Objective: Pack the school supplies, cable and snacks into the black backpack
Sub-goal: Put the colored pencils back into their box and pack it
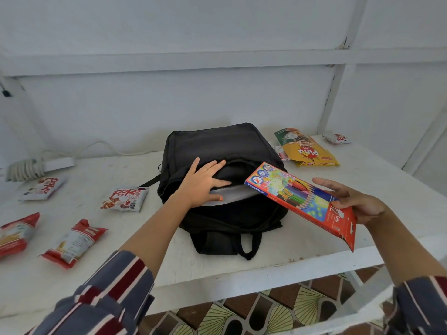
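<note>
1. Pressing on the top flap of the backpack (217, 146), my left hand (205, 181) lies flat with its fingers spread and straight. The thumb sits at the edge of the opening, and the hand grips nothing.
2. My right hand (355, 201) pinches the near end of the pencil box (302, 199), thumb on top and fingers stretched out past its far side.
3. I see the pencil box tilted in the air, its far corner over the right side of the backpack, at the mouth of the opening and not inside.
4. The backpack lies in the middle of the white table (314, 250), straps toward me and unzipped. A white sheet (239, 193) shows inside.
5. Four snack packets (124, 198) lie on the table left of the backpack, two white-and-red ones farther back and two red ones nearer me.
6. A yellow bag (309, 151) lies just right of the backpack, overlapping a green packet (290, 136).
7. At the far left I make out a coiled white cable (24, 169), beside a power strip (59, 163).
</note>
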